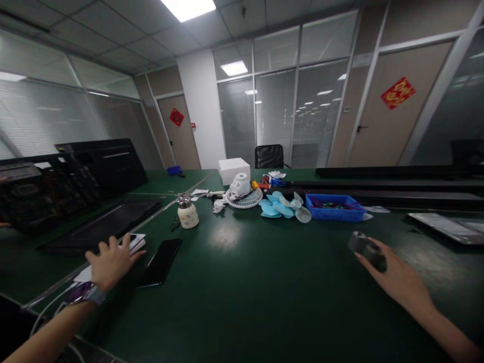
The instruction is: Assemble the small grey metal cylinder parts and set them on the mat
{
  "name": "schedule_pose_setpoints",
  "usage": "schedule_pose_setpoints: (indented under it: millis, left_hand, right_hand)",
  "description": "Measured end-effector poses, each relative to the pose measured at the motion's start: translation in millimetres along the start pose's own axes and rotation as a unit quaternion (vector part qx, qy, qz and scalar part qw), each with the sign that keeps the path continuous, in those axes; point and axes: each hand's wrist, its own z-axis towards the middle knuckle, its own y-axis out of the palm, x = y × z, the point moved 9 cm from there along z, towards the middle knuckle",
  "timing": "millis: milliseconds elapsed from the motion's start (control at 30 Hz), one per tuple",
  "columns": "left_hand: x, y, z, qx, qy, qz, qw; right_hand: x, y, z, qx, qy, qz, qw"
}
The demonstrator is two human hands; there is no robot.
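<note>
At the left, my left hand (113,264), a watch on its wrist, lies with fingers spread over a white flat item (136,244) that the fingers partly hide. Just right of it a black smartphone (162,262) rests on the green table (242,297). On the right side, my right hand (401,277) is closed around a dark grey cylindrical part (357,242), held above the tabletop. The grip and some blur hide much of that part, so its exact kind is unclear.
A cream bottle (188,214), white fan parts (244,194), pale blue fan blades (280,205) and a blue tray (335,214) stand across the middle. Behind them is a white box (233,170). Opened electronic equipment (34,191) stands left; a flat metallic panel (446,227) lies right.
</note>
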Motion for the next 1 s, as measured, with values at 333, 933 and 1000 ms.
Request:
schedule_pose_setpoints:
  millis: [333, 933, 1000]
  left_hand:
    - [236.2, -62.2, -5.9, 0.053, 0.249, -0.224, 0.941]
    - [408.7, -100.6, -54.6, -0.057, 0.272, -0.650, 0.707]
    - [399.2, -95.3, -49.2, -0.043, 0.253, -0.652, 0.713]
  right_hand:
    - [-3.5, -10.0, -8.5, 0.011, 0.016, 0.157, 0.987]
    - [-191.2, 42.4, -45.4, -0.097, -0.138, 0.315, 0.934]
    - [-208.8, 45.7, -48.7, -0.101, -0.151, 0.302, 0.936]
